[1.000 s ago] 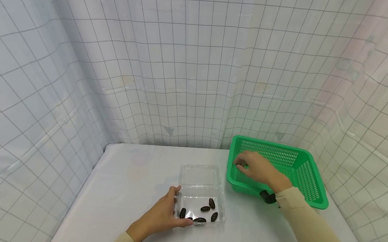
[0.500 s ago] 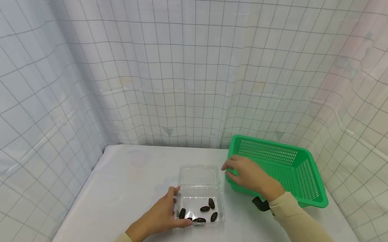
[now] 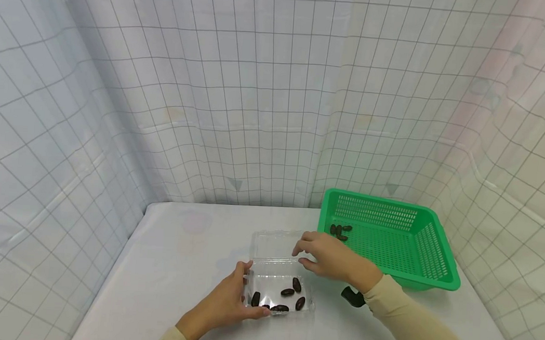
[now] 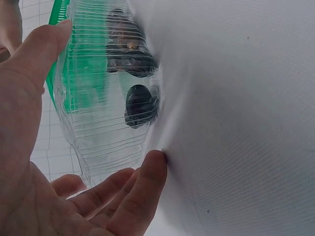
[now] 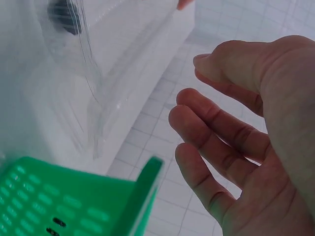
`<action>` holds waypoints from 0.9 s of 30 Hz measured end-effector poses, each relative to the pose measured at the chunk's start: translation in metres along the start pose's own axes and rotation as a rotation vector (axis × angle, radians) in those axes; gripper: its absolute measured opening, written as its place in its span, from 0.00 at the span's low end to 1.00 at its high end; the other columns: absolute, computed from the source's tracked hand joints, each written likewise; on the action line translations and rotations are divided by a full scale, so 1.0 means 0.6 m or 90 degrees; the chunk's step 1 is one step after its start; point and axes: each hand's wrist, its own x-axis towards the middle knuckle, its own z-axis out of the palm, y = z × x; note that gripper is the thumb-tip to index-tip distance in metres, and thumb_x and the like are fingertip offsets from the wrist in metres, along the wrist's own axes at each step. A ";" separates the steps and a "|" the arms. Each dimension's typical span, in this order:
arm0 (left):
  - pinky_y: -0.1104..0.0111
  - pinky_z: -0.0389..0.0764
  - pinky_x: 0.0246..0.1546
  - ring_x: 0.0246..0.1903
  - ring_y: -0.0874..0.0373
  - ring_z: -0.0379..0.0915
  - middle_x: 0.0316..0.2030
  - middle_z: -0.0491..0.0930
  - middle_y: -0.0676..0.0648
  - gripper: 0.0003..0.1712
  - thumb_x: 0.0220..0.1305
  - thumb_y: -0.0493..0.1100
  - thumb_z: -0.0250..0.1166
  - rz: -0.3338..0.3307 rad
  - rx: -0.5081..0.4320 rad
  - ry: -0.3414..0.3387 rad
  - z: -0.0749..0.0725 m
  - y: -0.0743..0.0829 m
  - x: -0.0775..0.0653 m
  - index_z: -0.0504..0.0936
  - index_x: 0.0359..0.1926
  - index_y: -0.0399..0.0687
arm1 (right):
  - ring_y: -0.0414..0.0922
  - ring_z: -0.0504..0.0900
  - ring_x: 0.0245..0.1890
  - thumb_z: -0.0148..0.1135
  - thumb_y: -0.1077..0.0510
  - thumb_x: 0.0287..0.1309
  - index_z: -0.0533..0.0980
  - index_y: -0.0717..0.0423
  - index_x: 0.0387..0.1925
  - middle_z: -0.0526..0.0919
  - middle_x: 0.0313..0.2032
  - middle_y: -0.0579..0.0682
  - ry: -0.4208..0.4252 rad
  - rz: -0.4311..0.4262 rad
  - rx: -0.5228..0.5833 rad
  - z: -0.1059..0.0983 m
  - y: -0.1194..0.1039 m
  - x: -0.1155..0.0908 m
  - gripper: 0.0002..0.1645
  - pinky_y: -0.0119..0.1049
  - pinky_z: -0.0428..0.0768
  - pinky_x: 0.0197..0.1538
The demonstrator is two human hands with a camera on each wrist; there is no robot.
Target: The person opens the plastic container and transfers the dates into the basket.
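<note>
My left hand (image 3: pixel 228 301) grips the clear plastic clamshell box (image 3: pixel 270 280) by its left side and near corner. In the left wrist view its thumb lies on the rim (image 4: pixel 61 93), its fingers along the wall. Several dark, glossy oval pieces resembling dates (image 3: pixel 287 292) lie scattered in the box, mostly towards its near edge. Above the box's right side, beside its opened lid (image 3: pixel 272 244), hovers my right hand (image 3: pixel 330 258), fingers loosely bent. Nothing shows between thumb and fingers in the right wrist view (image 5: pixel 236 123).
On the right stands a green perforated plastic basket (image 3: pixel 384 249). Several of the same dark pieces (image 3: pixel 339 230) lie in its left corner. White cloth covers the table (image 3: pixel 169 257), and grid-patterned curtains (image 3: pixel 258 96) hang around its back and sides.
My right hand has moved left and nearer, out of the basket to above the box, uncovering the dark pieces in the basket corner. My left hand has stayed on the box.
</note>
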 end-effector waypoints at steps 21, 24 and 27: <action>0.60 0.87 0.56 0.65 0.47 0.84 0.85 0.73 0.34 0.67 0.58 0.66 0.91 -0.001 -0.015 -0.011 -0.003 -0.003 -0.001 0.63 0.79 0.34 | 0.38 0.90 0.45 0.82 0.56 0.73 0.91 0.49 0.56 0.93 0.51 0.48 -0.156 0.005 -0.001 0.060 -0.034 0.025 0.14 0.33 0.89 0.52; 0.60 0.86 0.56 0.64 0.47 0.85 0.85 0.73 0.34 0.66 0.58 0.66 0.92 -0.001 -0.010 -0.009 -0.004 -0.002 -0.003 0.63 0.79 0.34 | 0.39 0.91 0.48 0.84 0.56 0.72 0.91 0.48 0.57 0.92 0.51 0.47 -0.179 0.004 0.014 0.065 -0.036 0.026 0.16 0.32 0.89 0.54; 0.57 0.87 0.57 0.65 0.46 0.85 0.85 0.72 0.33 0.66 0.57 0.65 0.92 -0.002 -0.007 -0.008 -0.004 -0.001 -0.004 0.64 0.78 0.34 | 0.40 0.91 0.50 0.85 0.55 0.71 0.91 0.48 0.58 0.92 0.53 0.46 -0.207 0.018 0.028 0.071 -0.038 0.027 0.17 0.31 0.88 0.55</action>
